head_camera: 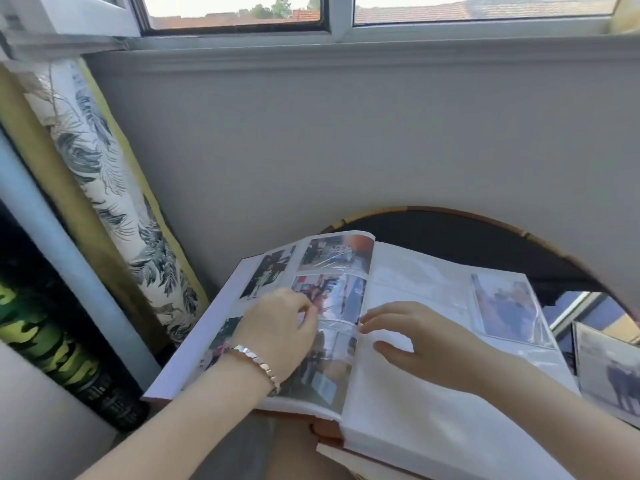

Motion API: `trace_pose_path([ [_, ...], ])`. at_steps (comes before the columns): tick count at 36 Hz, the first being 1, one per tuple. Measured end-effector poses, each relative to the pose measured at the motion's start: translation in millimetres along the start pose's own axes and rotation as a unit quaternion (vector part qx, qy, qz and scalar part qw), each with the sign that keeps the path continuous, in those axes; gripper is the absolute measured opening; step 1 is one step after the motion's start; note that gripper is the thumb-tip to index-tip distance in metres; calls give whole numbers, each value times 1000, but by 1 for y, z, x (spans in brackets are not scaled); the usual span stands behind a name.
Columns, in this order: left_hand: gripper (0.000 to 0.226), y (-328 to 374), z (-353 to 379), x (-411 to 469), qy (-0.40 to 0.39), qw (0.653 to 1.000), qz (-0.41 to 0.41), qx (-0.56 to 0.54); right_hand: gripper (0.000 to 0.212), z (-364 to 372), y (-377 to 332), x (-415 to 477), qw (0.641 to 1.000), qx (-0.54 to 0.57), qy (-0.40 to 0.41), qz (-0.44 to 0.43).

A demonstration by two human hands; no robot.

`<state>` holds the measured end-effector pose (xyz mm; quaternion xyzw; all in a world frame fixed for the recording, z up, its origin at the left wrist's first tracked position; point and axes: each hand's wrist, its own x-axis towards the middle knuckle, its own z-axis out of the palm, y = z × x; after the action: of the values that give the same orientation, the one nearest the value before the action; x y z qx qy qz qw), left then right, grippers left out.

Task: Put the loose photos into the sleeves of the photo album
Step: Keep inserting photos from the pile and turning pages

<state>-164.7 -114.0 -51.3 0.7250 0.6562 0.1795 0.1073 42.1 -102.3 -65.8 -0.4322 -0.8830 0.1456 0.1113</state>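
Observation:
A thick photo album (398, 410) lies open in front of me, tilted on my lap against a round table. Its left page (214, 334) holds several photos in sleeves. The right page has one filled sleeve with a photo (505, 306) at its upper right. My left hand (277, 330), with a metal bracelet on the wrist, rests on the left page. Its curled fingers pinch the shiny plastic sleeve (337, 327) near the gutter. My right hand (426, 344) lies on the right page with its fingers stretched, and the fingertips touch the same sleeve's edge at the gutter.
Loose photos (609, 372) lie at the right on the round dark table (485, 237) with a wooden rim. A wall stands right behind the table, with a window above. A leaf-print curtain (104, 188) hangs at the left beside a dark green roll (52, 341).

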Motion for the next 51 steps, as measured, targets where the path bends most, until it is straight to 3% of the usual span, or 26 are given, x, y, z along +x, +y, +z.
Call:
trace_pose_path([
  [5, 29, 74, 23, 14, -20, 986, 146, -80, 25, -17, 31, -45, 992, 14, 67, 108],
  [10, 42, 121, 61, 26, -131, 971, 198, -8, 36, -29, 86, -109, 956, -34, 122, 265],
  [16, 44, 125, 97, 32, -206, 950, 192, 133, 81, -39, 133, -172, 921, -22, -24, 388],
  [19, 46, 120, 104, 30, -184, 945, 219, 158, 79, -33, 147, -191, 908, -40, -72, 410],
  [24, 91, 121, 101, 26, -173, 950, 220, 139, 43, -33, 149, -197, 920, -145, -100, 350],
  [27, 87, 124, 102, 27, -141, 956, 220, 130, 32, -36, 151, -199, 920, -137, -98, 353],
  [29, 71, 127, 98, 26, -104, 956, 237, 139, 33, -35, 152, -200, 914, -131, -61, 378],
  [32, 67, 124, 100, 28, -167, 958, 203, 117, 28, -30, 148, -198, 897, -204, -7, 393],
  [34, 50, 124, 101, 30, -180, 963, 181, 89, 14, -27, 143, -195, 890, -269, 70, 361],
  [36, 35, 127, 99, 27, -167, 977, 135, -5, 6, -22, 143, -198, 879, -275, 237, 310],
  [38, 35, 134, 97, 25, -153, 978, 76, -124, 24, -23, 134, -194, 864, -220, 379, 248],
  [40, 41, 147, 91, 25, -189, 932, -5, -310, 32, -24, 116, -182, 868, -192, 413, 198],
  [43, 26, 162, 77, 24, -304, 781, -167, -519, 30, -19, 88, -160, 894, -151, 402, 126],
  [45, 25, 161, 76, 22, -318, 758, -163, -546, 34, -12, 74, -147, 908, -154, 383, 66],
  [48, 4, 151, 81, 20, -230, 799, -131, -540, 33, -3, 61, -133, 937, -147, 316, -3],
  [51, 23, 133, 82, 28, -117, 881, -113, -444, 48, -1, 57, -129, 975, -68, 204, 49],
])
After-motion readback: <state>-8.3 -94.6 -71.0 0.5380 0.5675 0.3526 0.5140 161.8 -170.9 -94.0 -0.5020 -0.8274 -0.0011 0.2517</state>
